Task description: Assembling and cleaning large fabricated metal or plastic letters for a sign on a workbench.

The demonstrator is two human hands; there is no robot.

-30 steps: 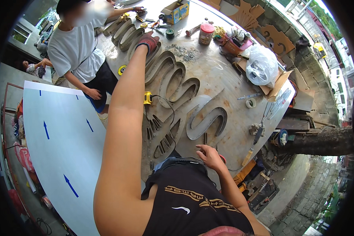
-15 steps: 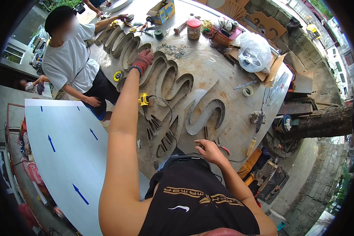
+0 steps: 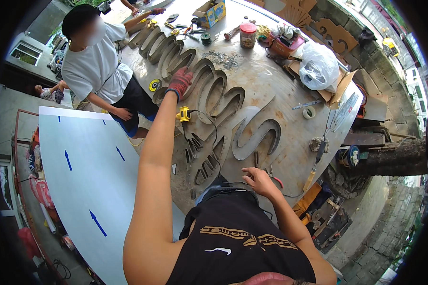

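My left hand, in a red and grey knit glove, reaches far over the metal table. It lies over a curved metal-strip letter in a row of similar shapes; its fingers look spread, though contact with the strip is unclear. My bare right hand hovers at the near table edge with loosely bent fingers apart, holding nothing. Close to it are red-handled pliers and an S-shaped metal strip. A yellow corded tool sits nearer me than my left hand, beside small metal offcuts.
A co-worker in a white shirt stands at the left table side, arm stretched over it. A large white sheet with blue arrows lies at left. At the back are a red-lidded jar, a plastic bag and a cardboard box.
My left hand has drawn slightly back toward me along the row of metal letters. The co-worker's far hand has shifted over the table. The whole view has moved a little.
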